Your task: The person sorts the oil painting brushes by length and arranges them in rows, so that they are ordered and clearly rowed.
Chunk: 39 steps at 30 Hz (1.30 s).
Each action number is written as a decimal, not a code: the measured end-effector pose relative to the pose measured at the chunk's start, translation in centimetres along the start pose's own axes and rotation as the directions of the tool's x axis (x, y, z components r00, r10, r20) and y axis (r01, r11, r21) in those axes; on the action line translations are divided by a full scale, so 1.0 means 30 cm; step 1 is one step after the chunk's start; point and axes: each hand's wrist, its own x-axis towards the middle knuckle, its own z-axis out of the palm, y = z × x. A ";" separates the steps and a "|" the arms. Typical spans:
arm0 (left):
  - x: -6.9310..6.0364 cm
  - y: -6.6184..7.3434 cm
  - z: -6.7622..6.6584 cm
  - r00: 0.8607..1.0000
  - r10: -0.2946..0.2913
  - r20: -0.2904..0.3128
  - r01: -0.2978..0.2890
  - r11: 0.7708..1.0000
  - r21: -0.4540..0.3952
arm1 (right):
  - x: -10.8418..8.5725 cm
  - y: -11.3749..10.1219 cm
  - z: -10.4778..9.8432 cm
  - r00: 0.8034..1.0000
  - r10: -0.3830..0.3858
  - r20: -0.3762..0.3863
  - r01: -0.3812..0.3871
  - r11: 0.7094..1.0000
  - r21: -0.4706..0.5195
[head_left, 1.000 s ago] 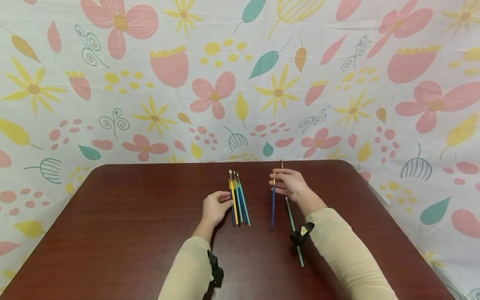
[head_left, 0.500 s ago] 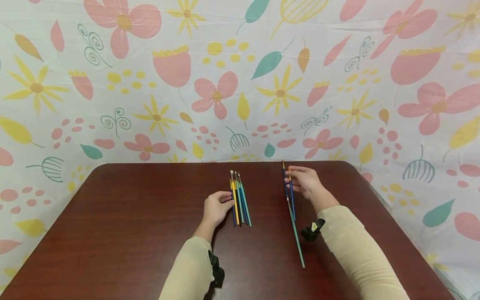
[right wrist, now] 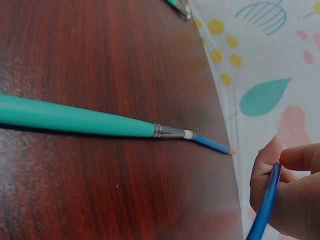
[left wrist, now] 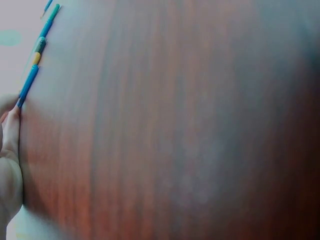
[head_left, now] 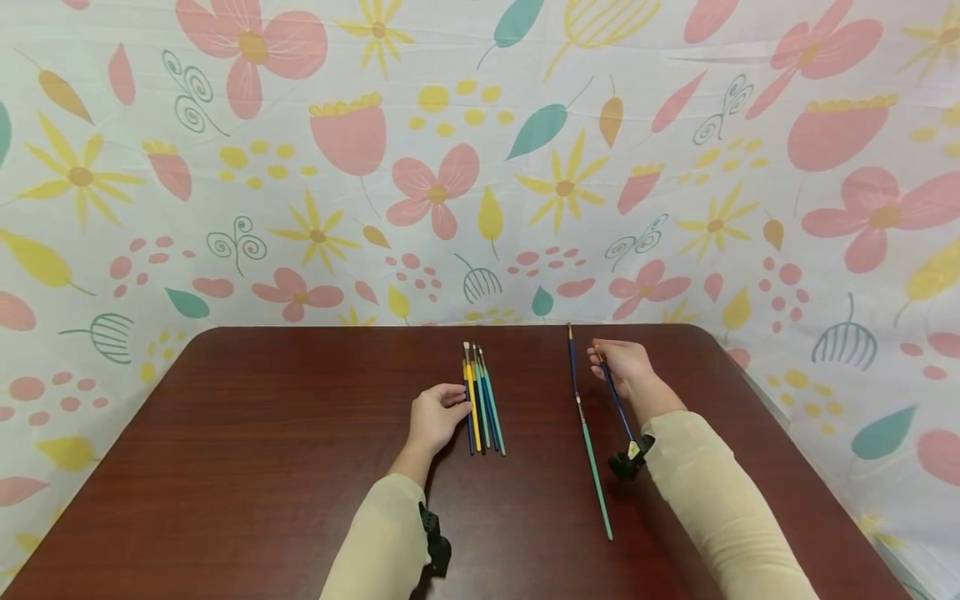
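In the head view my left hand [head_left: 437, 418] is at the left side of a bundle of several paintbrushes [head_left: 492, 414], its thumb and fingers pinching the leftmost, a blue paintbrush [head_left: 471, 425]. The left wrist view shows only the edge of that hand [left wrist: 10, 145] and the coloured handles. My right hand [head_left: 628, 367] pinches another blue paintbrush [head_left: 617, 400] near its bristle end, the handle slanting down toward the wrist. Left of it, a blue paintbrush [head_left: 573, 358] and a teal paintbrush [head_left: 596, 475] lie end to end in a line, the teal bristles meeting the blue handle's end.
The dark brown wooden table [head_left: 300, 467] has its back edge against a floral cloth [head_left: 435, 250]. A black wrist camera [head_left: 630, 458] sits on the right sleeve, another [head_left: 435, 542] on the left. The far blue paintbrush's tip reaches the table's back edge.
My right hand has moved right with its blue paintbrush, past the two lying in line, and the handle has tilted toward the wrist. The left hand stays at the bundle.
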 end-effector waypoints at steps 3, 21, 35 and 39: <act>0.000 -0.002 0.003 1.000 -0.005 0.001 0.005 1.000 -0.005 | 0.014 0.003 -0.003 1.000 0.018 -0.015 -0.017 0.999 0.043; 0.006 -0.007 0.013 1.000 -0.020 0.019 0.020 1.000 -0.011 | 0.090 0.008 0.003 0.998 0.030 -0.055 -0.025 0.995 0.097; -0.002 -0.004 0.001 1.000 -0.014 0.009 0.014 1.000 -0.015 | 0.186 0.011 0.045 0.986 0.067 -0.150 -0.046 0.989 0.140; 0.001 -0.002 -0.003 1.000 -0.014 0.012 0.014 1.000 -0.013 | 0.207 0.007 0.045 0.976 0.081 -0.204 -0.061 0.993 0.101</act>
